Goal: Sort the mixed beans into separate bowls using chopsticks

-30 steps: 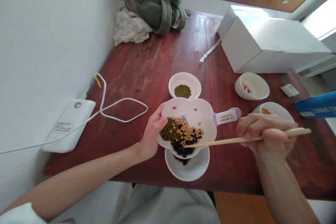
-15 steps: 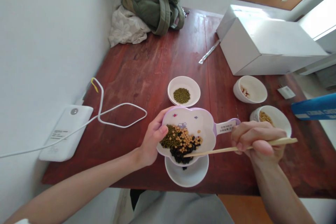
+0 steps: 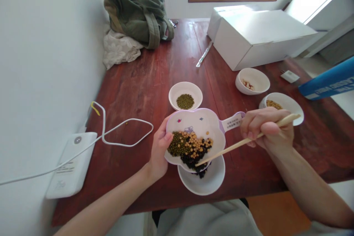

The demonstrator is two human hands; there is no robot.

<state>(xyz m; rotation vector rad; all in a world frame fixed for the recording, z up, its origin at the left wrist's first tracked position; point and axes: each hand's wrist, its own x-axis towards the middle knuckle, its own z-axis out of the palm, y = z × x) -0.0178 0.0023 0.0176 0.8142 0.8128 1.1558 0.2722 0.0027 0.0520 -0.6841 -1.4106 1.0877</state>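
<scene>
My left hand [image 3: 159, 151] grips the left edge of a white flower-shaped plate [image 3: 211, 121] with a purple rim and a labelled handle. On it lie green mung beans [image 3: 177, 147], yellow beans [image 3: 197, 143] and black beans [image 3: 190, 161]. My right hand [image 3: 268, 129] is closed on wooden chopsticks [image 3: 226, 150], their tips among the black beans at the near edge; whether it also touches the plate's handle, I cannot tell. The plate tilts over a white bowl [image 3: 212, 184], where some black beans show below the rim.
Beyond the plate stands a bowl [image 3: 173, 90] of mung beans. To the right are a bowl [image 3: 262, 79] with pale and reddish pieces and a bowl [image 3: 295, 108] of yellow beans. A white box [image 3: 265, 37], green bag [image 3: 132, 14], power bank [image 3: 72, 169] and blue object [image 3: 329, 81] surround them.
More black beans show in the bowl beneath the plate. The chopsticks are angled more steeply, with the right hand higher in view. The camera view has shifted.
</scene>
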